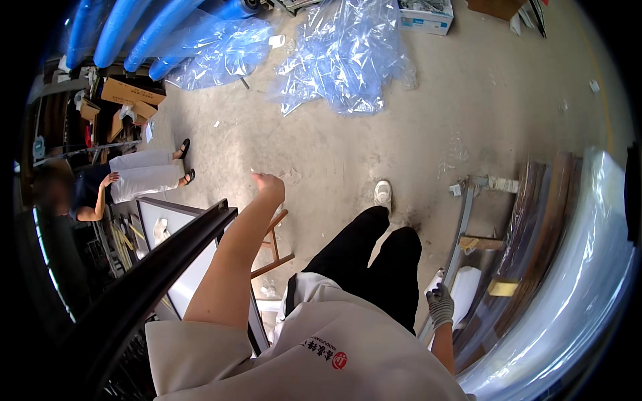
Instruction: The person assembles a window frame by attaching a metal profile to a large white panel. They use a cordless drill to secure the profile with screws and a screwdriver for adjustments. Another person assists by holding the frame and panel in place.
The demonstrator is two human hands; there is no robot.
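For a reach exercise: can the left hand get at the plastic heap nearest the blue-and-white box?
Probably not: nothing blocks the left hand, but the plastic heap lies well beyond it.

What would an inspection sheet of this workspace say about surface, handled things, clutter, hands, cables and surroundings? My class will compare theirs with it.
Surface: concrete floor, with small scraps scattered on it.
Job's things: dark beam beside the left forearm, white panel near it; metal rail near the right hand.
Clutter: crumpled clear plastic on the floor; cardboard box at left.
Hands: left hand bare, stretched over the floor, any grip unclear; right hand grey-gloved, contact unclear.
Cables: nothing seen.
Surroundings: blue rolls at upper left; another person at left; clear-wrapped bundle at right.
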